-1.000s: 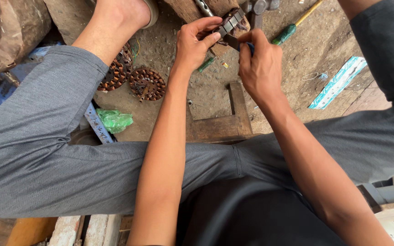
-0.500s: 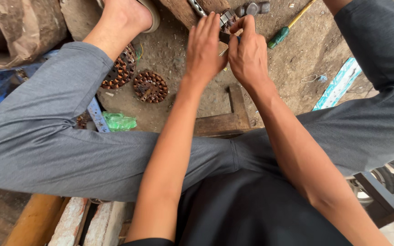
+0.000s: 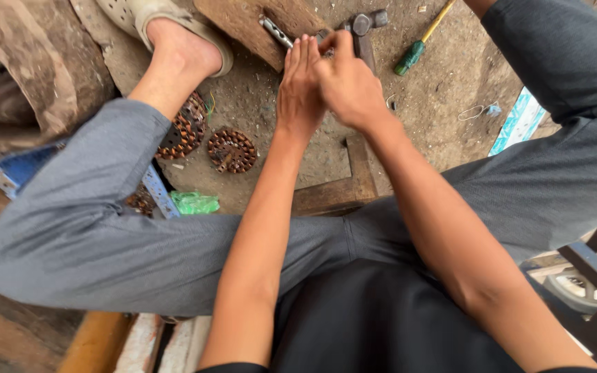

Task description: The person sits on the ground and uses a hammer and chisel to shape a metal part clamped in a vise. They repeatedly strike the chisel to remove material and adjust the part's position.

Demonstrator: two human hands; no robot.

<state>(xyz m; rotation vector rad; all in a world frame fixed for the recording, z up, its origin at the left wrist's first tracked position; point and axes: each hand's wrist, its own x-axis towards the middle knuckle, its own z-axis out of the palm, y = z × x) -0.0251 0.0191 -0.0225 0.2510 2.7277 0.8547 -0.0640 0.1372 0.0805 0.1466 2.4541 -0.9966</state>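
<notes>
Your left hand (image 3: 300,90) and right hand (image 3: 348,83) press together at top centre, over a small metal part (image 3: 327,50); I cannot tell their grip. The part lies against a rough wooden block (image 3: 243,24), a hammer (image 3: 362,31) beside it.

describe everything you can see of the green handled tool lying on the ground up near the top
The green handled tool looks like a screwdriver or similar hand tool: a green grip at its lower end, then a yellow length running up and right out of the frame, so its far end is hidden. It lies flat and slanted on the dusty ground, to the right of both hands, and nothing visibly touches it. The surface looks like plastic, a little dirty.
</notes>
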